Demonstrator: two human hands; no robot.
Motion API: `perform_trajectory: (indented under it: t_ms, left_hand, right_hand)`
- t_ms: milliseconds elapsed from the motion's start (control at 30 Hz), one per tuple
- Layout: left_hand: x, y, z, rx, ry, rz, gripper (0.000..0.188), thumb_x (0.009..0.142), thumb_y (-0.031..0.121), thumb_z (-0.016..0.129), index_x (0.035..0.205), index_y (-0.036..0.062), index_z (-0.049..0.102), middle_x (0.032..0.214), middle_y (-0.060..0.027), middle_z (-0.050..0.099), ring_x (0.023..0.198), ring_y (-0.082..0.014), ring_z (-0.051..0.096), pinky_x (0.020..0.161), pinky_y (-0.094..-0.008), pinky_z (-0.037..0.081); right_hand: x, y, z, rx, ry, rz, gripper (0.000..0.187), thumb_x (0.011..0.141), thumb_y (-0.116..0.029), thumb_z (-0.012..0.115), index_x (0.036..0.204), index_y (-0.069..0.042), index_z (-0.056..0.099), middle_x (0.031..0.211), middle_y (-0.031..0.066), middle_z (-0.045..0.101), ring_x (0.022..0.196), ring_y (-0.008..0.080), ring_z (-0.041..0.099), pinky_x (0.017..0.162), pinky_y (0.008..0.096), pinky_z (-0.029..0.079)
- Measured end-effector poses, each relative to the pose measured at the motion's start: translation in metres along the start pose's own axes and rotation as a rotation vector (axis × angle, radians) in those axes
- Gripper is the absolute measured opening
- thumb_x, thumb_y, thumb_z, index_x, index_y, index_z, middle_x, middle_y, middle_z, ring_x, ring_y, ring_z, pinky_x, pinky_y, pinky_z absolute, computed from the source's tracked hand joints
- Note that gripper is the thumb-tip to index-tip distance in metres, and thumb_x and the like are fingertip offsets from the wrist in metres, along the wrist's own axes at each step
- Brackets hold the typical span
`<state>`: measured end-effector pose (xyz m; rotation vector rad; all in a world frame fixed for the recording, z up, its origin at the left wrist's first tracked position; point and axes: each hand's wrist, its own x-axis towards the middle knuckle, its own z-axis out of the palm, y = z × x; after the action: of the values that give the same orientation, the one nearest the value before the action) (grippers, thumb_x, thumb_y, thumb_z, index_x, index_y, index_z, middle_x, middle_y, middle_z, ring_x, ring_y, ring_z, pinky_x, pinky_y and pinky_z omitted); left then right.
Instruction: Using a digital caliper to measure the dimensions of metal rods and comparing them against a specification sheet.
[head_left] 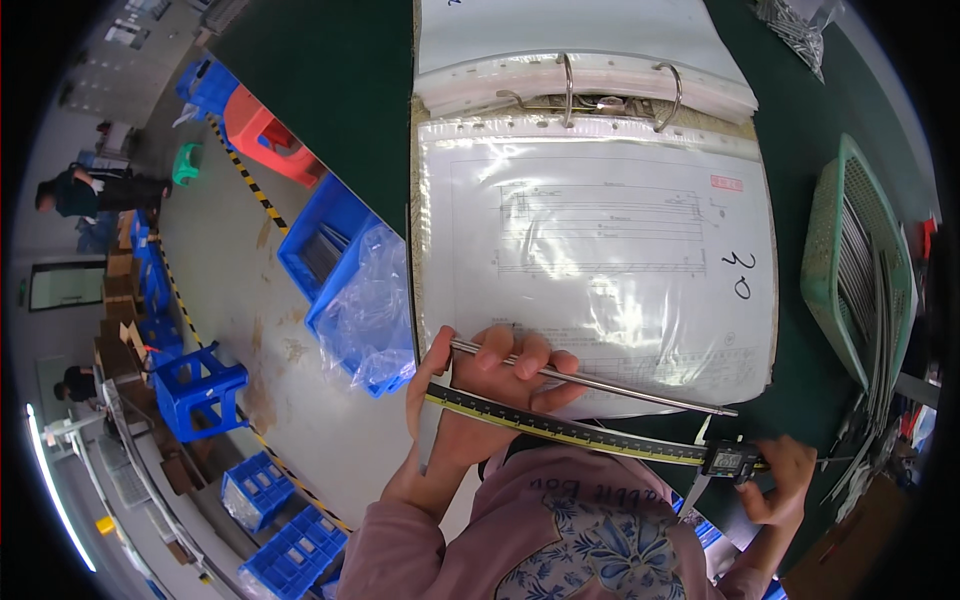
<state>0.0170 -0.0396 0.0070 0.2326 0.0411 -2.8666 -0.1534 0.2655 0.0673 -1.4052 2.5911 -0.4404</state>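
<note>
Green mat; left hand gripping thin steel rod, caliper.

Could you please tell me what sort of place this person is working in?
Probably a factory or workshop inspection bench. The left hand holds a metal rod against a caliper, a ring binder shows a technical drawing, and blue crates stand on the floor.

The long digital steel caliper hides its left jaw behind the left hand. The green plastic mesh basket blurs toward the table's right edge; its thin metal rods are indistinct.
</note>
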Motion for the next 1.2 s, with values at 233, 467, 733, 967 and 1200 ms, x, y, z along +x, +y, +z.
perform_trajectory:
  t_ms: [233, 467, 733, 967, 1200]
  left_hand:
    - [0.002, 0.010, -0.008, -0.004, -0.026, -0.019, 0.035, 0.093, 0.041, 0.035, 0.084, 0.0093, 0.048, 0.095, -0.0125, 0.046, 0.120, -0.0383, 0.036, 0.104, -0.0621, 0.023]
    - [0.003, 0.021, 0.002, -0.093, -0.030, -0.050, 0.033, 0.093, 0.038, 0.037, 0.081, 0.0094, 0.047, 0.093, -0.0113, 0.045, 0.119, -0.0378, 0.034, 0.106, -0.0606, 0.022]
    - [0.003, 0.023, 0.000, -0.097, -0.065, -0.067, 0.028, 0.094, 0.033, 0.038, 0.083, 0.0088, 0.045, 0.094, -0.0104, 0.042, 0.119, -0.0376, 0.032, 0.107, -0.0612, 0.018]
    - [0.001, 0.025, 0.000, -0.066, -0.087, -0.055, 0.024, 0.094, 0.031, 0.034, 0.084, 0.0102, 0.041, 0.096, -0.0111, 0.040, 0.120, -0.0365, 0.031, 0.106, -0.0632, 0.015]
    - [0.001, 0.026, -0.002, -0.056, -0.068, -0.058, 0.025, 0.094, 0.032, 0.037, 0.084, 0.0098, 0.041, 0.094, -0.0101, 0.039, 0.119, -0.0385, 0.032, 0.105, -0.0649, 0.016]
  right_hand:
    - [0.012, -0.010, -0.006, 0.001, -0.023, -0.027, 0.042, 0.069, -0.042, 0.062, 0.086, -0.004, 0.066, 0.062, 0.0057, 0.052, 0.056, 0.0253, 0.051, 0.058, 0.0345, 0.035]
    - [0.027, -0.016, -0.016, 0.116, -0.020, -0.129, 0.039, 0.070, -0.033, 0.064, 0.091, 0.000, 0.063, 0.060, 0.0067, 0.050, 0.045, 0.0229, 0.049, 0.041, 0.0334, 0.037]
    - [0.023, -0.015, -0.012, 0.181, -0.014, -0.141, 0.037, 0.068, -0.027, 0.064, 0.092, 0.001, 0.062, 0.059, 0.0070, 0.048, 0.044, 0.0229, 0.049, 0.039, 0.0337, 0.036]
    - [0.023, -0.015, -0.010, 0.211, -0.024, -0.135, 0.036, 0.068, -0.025, 0.063, 0.093, 0.000, 0.062, 0.061, 0.0072, 0.048, 0.045, 0.0238, 0.049, 0.040, 0.0343, 0.037]
    - [0.022, -0.016, -0.010, 0.203, -0.024, -0.125, 0.035, 0.066, -0.024, 0.061, 0.091, 0.000, 0.061, 0.062, 0.0076, 0.049, 0.046, 0.0248, 0.050, 0.040, 0.0348, 0.038]
